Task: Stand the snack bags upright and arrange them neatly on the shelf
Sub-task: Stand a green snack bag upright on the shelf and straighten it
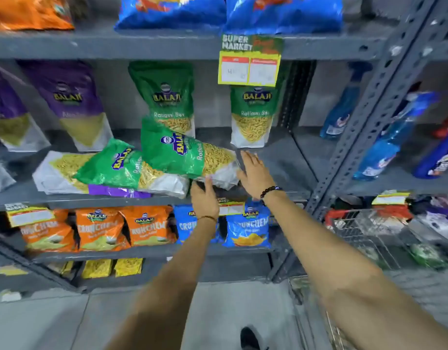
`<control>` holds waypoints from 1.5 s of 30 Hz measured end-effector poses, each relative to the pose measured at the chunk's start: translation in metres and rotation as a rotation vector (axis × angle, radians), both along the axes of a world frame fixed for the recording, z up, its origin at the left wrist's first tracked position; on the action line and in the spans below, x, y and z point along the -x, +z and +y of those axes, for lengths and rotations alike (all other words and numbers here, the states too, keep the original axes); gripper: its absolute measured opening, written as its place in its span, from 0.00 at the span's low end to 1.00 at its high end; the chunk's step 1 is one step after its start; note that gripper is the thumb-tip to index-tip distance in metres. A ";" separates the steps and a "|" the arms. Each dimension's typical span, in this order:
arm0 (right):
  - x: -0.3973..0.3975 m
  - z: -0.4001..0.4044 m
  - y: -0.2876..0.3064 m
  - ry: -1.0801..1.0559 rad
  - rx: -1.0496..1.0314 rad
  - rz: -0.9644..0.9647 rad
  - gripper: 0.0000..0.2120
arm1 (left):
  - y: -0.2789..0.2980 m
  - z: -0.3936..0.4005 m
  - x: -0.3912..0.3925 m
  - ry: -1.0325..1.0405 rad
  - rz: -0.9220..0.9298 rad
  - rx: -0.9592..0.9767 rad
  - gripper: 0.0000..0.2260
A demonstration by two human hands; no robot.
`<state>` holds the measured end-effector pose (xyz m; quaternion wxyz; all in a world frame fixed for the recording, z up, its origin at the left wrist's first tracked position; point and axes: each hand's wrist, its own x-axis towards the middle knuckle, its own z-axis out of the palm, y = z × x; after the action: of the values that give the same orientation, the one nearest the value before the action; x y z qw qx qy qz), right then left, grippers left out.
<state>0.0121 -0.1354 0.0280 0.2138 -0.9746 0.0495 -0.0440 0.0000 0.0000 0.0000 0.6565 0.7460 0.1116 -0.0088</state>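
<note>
Both hands, left (pixel 204 198) and right (pixel 254 173), apparently touch a tilted green bag (pixel 187 154).

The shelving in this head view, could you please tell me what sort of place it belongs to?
Most likely a supermarket aisle. A price tag printed "Super Market" hangs from a grey metal shelf, branded snack bags fill several tiers, and a wire trolley stands at right.

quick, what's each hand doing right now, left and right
Left hand: gripping the bottom edge of the tilted green snack bag.
Right hand: open, fingers spread, palm against that bag's bottom end.
</note>
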 end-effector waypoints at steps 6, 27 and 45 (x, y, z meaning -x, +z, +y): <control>-0.062 -0.020 0.012 0.107 -0.335 0.164 0.29 | 0.010 -0.036 -0.036 0.324 0.068 0.500 0.28; -0.039 -0.027 0.013 -0.052 -0.640 0.031 0.19 | 0.035 -0.012 -0.030 0.253 0.102 0.586 0.23; 0.109 -0.017 0.035 0.120 -1.649 0.031 0.31 | 0.087 0.054 0.077 -0.404 -0.025 0.398 0.29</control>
<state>-0.0964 -0.1529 0.0629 0.8615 -0.5064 0.0167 0.0316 -0.0767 0.0535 0.0872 0.7763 0.6096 -0.0513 -0.1521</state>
